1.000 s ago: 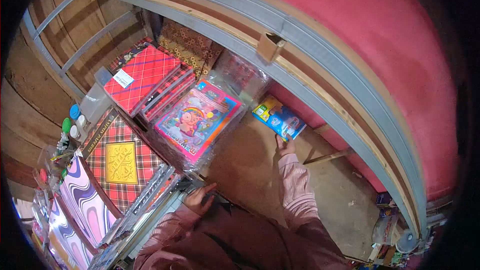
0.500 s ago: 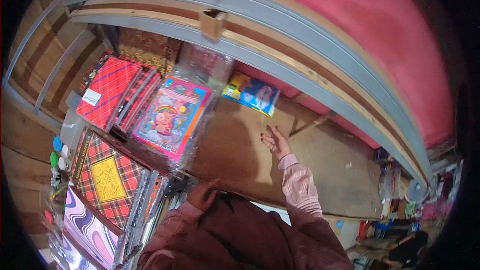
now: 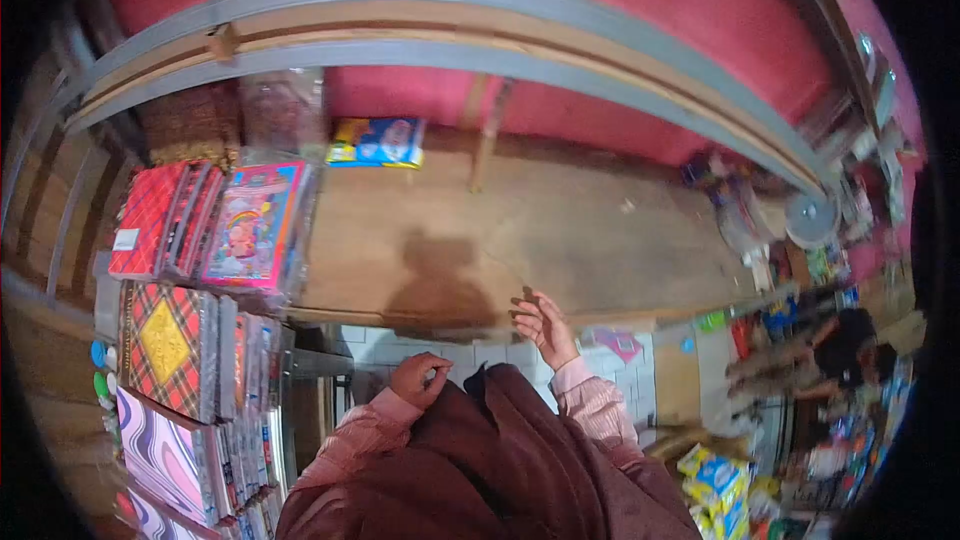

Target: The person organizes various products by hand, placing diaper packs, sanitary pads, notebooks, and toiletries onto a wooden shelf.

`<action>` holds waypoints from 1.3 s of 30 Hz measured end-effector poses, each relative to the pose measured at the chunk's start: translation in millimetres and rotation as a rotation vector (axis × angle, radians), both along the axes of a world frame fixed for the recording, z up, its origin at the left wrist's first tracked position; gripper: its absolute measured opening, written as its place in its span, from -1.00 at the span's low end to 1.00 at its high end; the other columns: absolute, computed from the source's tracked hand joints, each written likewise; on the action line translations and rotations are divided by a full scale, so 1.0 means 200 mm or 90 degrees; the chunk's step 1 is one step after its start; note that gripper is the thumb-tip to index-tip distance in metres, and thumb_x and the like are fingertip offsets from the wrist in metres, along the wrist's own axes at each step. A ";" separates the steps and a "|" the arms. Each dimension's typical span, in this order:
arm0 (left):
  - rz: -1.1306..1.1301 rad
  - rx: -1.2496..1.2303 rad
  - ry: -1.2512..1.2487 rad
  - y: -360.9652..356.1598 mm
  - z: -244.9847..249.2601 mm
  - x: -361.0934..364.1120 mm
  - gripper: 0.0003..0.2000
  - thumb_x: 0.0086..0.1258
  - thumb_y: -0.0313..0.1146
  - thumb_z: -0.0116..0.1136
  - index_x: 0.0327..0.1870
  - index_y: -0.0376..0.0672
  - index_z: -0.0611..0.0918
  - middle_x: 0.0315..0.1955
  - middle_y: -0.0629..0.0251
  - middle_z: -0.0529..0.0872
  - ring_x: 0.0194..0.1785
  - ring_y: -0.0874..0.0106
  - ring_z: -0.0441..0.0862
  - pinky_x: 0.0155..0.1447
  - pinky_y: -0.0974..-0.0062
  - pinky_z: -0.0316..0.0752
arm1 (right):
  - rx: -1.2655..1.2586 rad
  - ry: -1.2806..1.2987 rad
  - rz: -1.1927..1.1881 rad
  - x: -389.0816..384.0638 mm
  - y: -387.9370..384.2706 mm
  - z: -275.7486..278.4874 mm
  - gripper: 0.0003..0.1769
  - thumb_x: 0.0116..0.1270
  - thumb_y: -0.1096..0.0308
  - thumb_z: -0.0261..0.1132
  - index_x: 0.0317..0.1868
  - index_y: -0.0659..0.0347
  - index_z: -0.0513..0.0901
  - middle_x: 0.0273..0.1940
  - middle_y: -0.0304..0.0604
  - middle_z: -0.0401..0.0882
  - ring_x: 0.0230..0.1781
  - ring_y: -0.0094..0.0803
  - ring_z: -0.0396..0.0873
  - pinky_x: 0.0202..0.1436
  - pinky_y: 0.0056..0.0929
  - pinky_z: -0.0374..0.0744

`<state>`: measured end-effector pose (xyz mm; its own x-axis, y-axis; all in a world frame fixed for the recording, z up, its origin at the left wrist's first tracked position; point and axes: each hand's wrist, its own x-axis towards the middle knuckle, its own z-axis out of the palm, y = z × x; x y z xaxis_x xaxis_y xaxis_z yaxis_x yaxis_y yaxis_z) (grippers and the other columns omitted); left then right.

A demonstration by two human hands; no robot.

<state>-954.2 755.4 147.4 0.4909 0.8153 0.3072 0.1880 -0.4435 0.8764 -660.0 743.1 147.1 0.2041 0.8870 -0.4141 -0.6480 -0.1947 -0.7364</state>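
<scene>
My right hand [image 3: 543, 328] is raised in front of me at the shelf's front edge. Its fingers are spread and hold nothing. Close to my body, my left hand [image 3: 418, 380] hangs loosely curled, with a small gap between thumb and index finger and nothing visible in it. Both hands are apart from the goods. A bare wooden shelf board [image 3: 560, 230] lies beyond them. Far back on it is a blue and yellow packet [image 3: 377, 143]. To the left stand a pink picture-covered book [image 3: 250, 225] and red plaid albums [image 3: 150, 210] in plastic wrap.
Below at left are a plaid album with a yellow emblem [image 3: 163, 340] and purple swirl-patterned books [image 3: 165, 455]. A grey metal rail [image 3: 450, 55] crosses above the board. More yellow-blue packets [image 3: 715, 475] sit low at right. A person [image 3: 850, 345] is farther off at right.
My view has turned right and straightened, so the books and packet now sit farther left. My right hand has gone from over the board to its front edge. Floor tiles now show.
</scene>
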 end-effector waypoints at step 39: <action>-1.060 0.070 0.100 -1.02 0.07 2.21 -0.95 0.18 -0.48 0.18 -0.35 -0.16 0.65 -0.43 0.22 0.68 -0.31 0.30 0.66 -0.21 0.47 0.52 | 0.026 -0.021 -1.143 0.57 -2.55 -0.09 -0.61 0.44 0.18 0.09 0.17 0.19 0.46 0.07 -0.19 0.57 -0.17 -0.41 0.61 -0.14 -0.43 0.59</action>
